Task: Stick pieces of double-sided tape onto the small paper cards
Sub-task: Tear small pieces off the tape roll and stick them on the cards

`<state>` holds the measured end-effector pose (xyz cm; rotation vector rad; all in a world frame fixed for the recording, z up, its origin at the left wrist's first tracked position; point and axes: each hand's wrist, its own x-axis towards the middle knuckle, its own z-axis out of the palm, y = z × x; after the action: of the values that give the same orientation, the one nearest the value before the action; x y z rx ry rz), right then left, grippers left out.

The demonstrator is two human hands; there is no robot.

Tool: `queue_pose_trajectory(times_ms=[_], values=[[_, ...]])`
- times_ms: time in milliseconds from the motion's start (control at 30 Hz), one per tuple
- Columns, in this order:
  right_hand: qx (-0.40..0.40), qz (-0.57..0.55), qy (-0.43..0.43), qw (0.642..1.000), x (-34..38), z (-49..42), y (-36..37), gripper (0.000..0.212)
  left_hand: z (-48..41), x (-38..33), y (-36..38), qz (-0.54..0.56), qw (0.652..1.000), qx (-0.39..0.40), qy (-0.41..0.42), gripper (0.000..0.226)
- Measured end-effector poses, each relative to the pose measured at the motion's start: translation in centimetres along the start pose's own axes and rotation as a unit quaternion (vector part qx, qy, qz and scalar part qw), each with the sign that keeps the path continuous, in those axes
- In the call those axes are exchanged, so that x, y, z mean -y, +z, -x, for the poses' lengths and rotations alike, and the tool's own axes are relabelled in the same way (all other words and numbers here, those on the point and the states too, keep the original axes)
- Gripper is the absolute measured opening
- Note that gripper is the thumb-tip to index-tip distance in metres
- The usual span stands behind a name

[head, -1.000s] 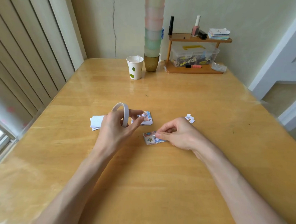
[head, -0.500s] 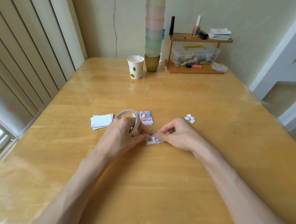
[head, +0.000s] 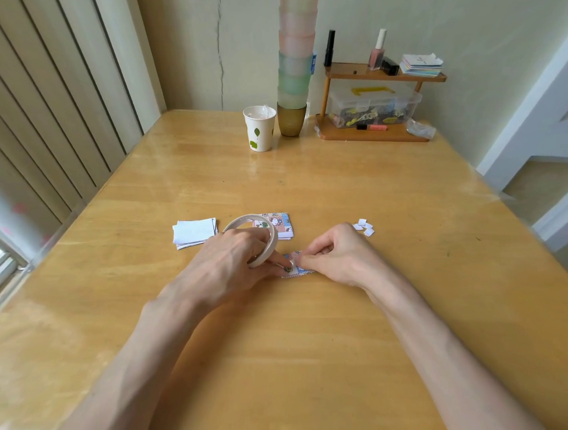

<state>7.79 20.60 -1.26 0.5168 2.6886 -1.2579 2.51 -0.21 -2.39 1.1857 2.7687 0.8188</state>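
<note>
- The left hand [head: 232, 261] grips the tape roll [head: 272, 247]. Its grip is curled round the ring, with the fingertips pressed down at the paper card [head: 302, 271].
- One second earlier, this hand holds the roll upright and raised over the patterned card stack [head: 281, 222]. The roll now sits lower and is tilted nearly flat, and its near edge meets the paper card.
- The right hand [head: 336, 254] keeps its earlier position. Its grip is pinched together on the card's 12 o'clock edge.
- The paper card lies on the surface [head: 317, 345] between the two hands. Earlier, most of its printed face shows. Now only a narrow strip is visible between the fingertips.
- Whether a tape piece already adheres to the card cannot be told.
- The patterned card stack lies at 12 o'clock from the card, partly behind the roll.
- The white paper stack [head: 194, 232] lies at 10 o'clock and the white scraps [head: 364, 226] at 2 o'clock. All three match their earlier positions.
- The paper cup [head: 260, 130] stands near the far edge at 12 o'clock.
</note>
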Motion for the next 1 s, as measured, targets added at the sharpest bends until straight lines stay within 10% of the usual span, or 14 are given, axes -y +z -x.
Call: queue_pose_trajectory(times_ms=[300,1001], values=[[0.004,-0.004,0.006,1.0,0.19,0.24,-0.04,0.013,-0.17,-0.09,0.49,-0.03,0.999,0.024,-0.009,0.047],[0.036,-0.091,0.023,0.995,-0.12,0.4,-0.66,0.04,-0.6,0.19,0.86,-0.021,0.999,0.025,-0.028,0.018]])
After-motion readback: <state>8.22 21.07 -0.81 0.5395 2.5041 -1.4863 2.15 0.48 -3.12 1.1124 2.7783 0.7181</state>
